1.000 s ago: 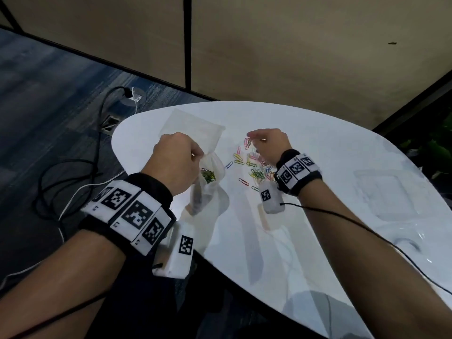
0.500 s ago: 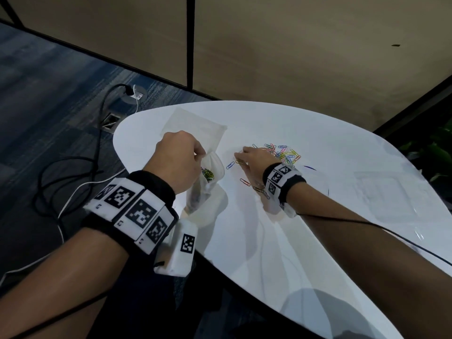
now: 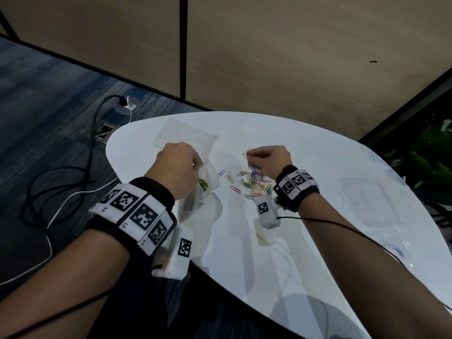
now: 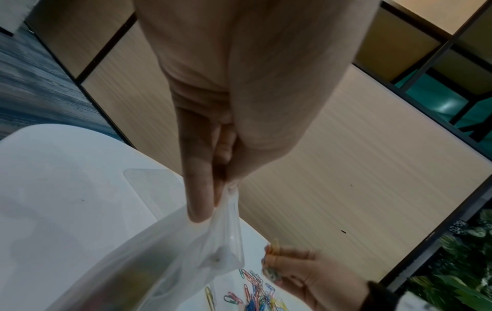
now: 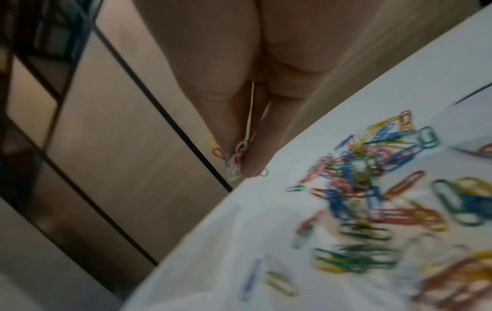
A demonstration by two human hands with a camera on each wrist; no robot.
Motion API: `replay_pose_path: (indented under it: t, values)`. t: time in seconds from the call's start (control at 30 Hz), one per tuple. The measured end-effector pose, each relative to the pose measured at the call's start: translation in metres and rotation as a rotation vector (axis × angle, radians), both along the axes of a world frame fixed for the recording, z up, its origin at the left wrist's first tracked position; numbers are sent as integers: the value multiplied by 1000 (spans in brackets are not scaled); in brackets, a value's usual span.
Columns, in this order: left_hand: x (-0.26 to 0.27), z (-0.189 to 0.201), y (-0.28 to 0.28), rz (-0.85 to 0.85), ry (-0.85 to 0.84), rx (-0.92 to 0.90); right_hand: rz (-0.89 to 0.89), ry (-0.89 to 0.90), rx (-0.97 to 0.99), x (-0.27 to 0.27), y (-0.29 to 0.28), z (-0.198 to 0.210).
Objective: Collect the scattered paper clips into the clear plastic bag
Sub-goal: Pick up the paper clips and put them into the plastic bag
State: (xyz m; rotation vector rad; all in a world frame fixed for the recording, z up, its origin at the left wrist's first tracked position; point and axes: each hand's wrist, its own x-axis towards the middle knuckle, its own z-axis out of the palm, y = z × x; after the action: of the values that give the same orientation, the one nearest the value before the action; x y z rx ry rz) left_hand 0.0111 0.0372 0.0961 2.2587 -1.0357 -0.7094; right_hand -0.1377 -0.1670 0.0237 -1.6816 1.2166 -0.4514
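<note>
While the left hand (image 3: 179,167) pinches the top edge of the clear plastic bag (image 3: 203,189) between thumb and fingers, the bag hangs from that pinch with its lower part resting on the white table (image 3: 318,241), at about nine o'clock from the table's middle; a few clips (image 3: 203,184) already lie inside it, showing through the plastic. The left wrist view shows the fingertips (image 4: 198,210) pressed together on the bag's rim, the bag's mouth sagging open below them. The right hand (image 3: 270,160) is raised above the table at about twelve o'clock from the loose pile, its thumb and fingers closed on a small bunch of paper clips (image 3: 249,156) that dangle from the fingertips; the right wrist view shows these held clips (image 5: 235,160) bunched at the tips, though that picture is blurred. The remaining paper clips (image 3: 253,183), in many colours, lie scattered on the table just beneath the right hand and at three o'clock from the bag, a few strays lying nearer the bag. A second flat clear bag (image 3: 186,137) lies on the table at twelve o'clock from the left hand. Both wrists wear black bands with square printed markers (image 3: 137,214)
</note>
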Motion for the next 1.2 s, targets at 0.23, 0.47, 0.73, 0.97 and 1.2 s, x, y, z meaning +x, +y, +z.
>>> replay_pose_path:
  t: [0.23,0.47,0.73,0.97,1.2]
  values:
    - [-5,-1,-3,12,-4,-2,139,-408,312,20,74,34]
    - [-12,2,-5,12,3,0,189,-58,-257,33,108,19]
    - [-10,5,-2,32,29,-23,442,98,-434,33,113,23]
    - [-3,4,0,44,30,-17,529,-48,-273,33,106,30]
    - [3,0,2,72,33,-18,497,357,-350,26,52,-7]
